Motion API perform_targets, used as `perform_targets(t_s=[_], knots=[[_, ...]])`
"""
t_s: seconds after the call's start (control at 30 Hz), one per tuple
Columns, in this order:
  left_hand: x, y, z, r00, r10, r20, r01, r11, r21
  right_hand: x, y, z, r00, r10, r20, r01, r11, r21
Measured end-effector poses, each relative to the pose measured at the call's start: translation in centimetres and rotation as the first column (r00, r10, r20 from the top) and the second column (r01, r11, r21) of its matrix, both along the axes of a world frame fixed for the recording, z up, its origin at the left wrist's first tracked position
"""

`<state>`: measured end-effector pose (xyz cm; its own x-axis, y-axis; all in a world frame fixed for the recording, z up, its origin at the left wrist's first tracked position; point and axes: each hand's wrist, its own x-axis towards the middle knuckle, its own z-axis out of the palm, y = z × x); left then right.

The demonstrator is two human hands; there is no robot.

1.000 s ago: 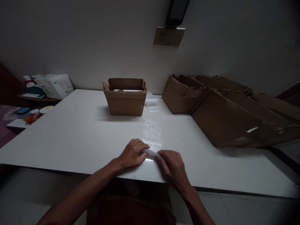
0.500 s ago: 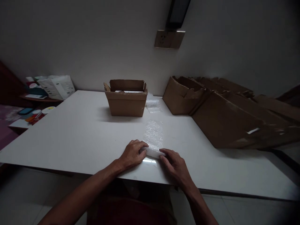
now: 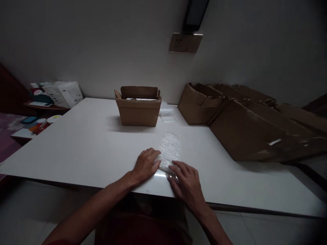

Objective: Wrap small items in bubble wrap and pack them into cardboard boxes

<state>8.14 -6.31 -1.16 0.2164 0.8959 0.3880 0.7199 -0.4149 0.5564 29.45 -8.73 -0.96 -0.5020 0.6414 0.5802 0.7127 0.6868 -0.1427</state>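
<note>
I see my left hand (image 3: pixel 146 165) curled over the bubble wrap roll (image 3: pixel 165 166), right hand (image 3: pixel 185 180) flat on it; the strip (image 3: pixel 170 146) beyond my fingertips became shorter.

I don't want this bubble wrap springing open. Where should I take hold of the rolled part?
Probably at the two short ends of the roll, coming from left and right, where the left hand and right hand rest. It lies crosswise, with its loose tail stretching away toward the open box.
</note>
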Motion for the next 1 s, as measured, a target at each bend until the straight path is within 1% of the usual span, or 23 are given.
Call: perform_targets(t_s=[0.07,0.13,0.2,0.23,0.33,0.4,0.43,0.5,0.57,0.6,0.7,0.77,0.83,0.9,0.93,1.0], knots=[[-0.2,-0.1,0.2,0.999,-0.039,0.019,0.039,0.998,0.046,-0.5,0.5,-0.1,1.000,0.000,0.022,0.001,0.999,-0.039],[-0.5,-0.2,0.4,0.990,-0.136,0.039,0.133,0.988,0.081,-0.6,0.9,-0.3,1.000,0.009,-0.019,-0.010,0.999,-0.053],[-0.7,-0.4,0.6,0.972,-0.232,0.042,0.229,0.971,0.074,-0.3,1.1,-0.3,0.997,0.023,-0.075,-0.029,0.996,-0.081],[-0.7,-0.5,0.7,0.965,-0.257,0.052,0.254,0.966,0.054,-0.1,1.0,-0.2,0.994,0.022,-0.106,-0.034,0.993,-0.112],[-0.6,-0.7,0.8,0.964,-0.237,0.119,0.243,0.970,-0.035,0.6,0.7,0.0,0.983,-0.028,-0.181,-0.019,0.967,-0.253],[-0.4,-0.8,0.8,0.966,-0.212,0.145,0.226,0.971,-0.085,1.0,0.5,0.0,0.977,-0.071,-0.202,0.011,0.959,-0.283],[-0.3,-0.7,0.7,0.968,-0.202,0.148,0.218,0.971,-0.094,1.2,0.4,0.0,0.975,-0.085,-0.203,0.030,0.965,-0.260],[-0.2,-0.5,0.6,0.972,-0.183,0.145,0.196,0.977,-0.085,1.4,0.2,-0.2,0.976,-0.094,-0.194,0.063,0.985,-0.162],[-0.2,-0.3,0.3,0.976,-0.172,0.129,0.180,0.982,-0.052,1.5,0.0,-0.4,0.984,-0.077,-0.158,0.067,0.995,-0.072],[-0.2,-0.1,0.2,0.979,-0.169,0.117,0.173,0.984,-0.031,1.4,0.0,-0.6,0.990,-0.065,-0.126,0.059,0.997,-0.050],[-0.3,0.0,0.0,0.988,-0.137,0.073,0.135,0.990,0.034,0.9,0.1,-0.8,0.998,-0.044,-0.034,0.043,0.998,-0.037],[-0.4,-0.1,0.1,0.988,-0.143,0.051,0.139,0.988,0.069,0.5,0.4,-0.9,0.999,-0.048,-0.023,0.047,0.998,-0.042],[-0.5,-0.3,0.4,0.976,-0.215,0.033,0.212,0.974,0.078,0.4,0.6,-0.8,0.997,-0.053,-0.051,0.049,0.996,-0.071],[-0.6,-0.5,0.7,0.956,-0.292,0.038,0.290,0.955,0.053,0.4,0.7,-0.7,0.993,-0.065,-0.103,0.049,0.988,-0.146],[-0.6,-0.6,0.9,0.950,-0.307,0.056,0.305,0.952,0.034,0.5,0.7,-0.5,0.989,-0.074,-0.129,0.048,0.979,-0.199],[-0.6,-0.8,1.0,0.950,-0.291,0.110,0.294,0.956,-0.015,0.9,0.5,-0.3,0.981,-0.097,-0.165,0.044,0.953,-0.299]])
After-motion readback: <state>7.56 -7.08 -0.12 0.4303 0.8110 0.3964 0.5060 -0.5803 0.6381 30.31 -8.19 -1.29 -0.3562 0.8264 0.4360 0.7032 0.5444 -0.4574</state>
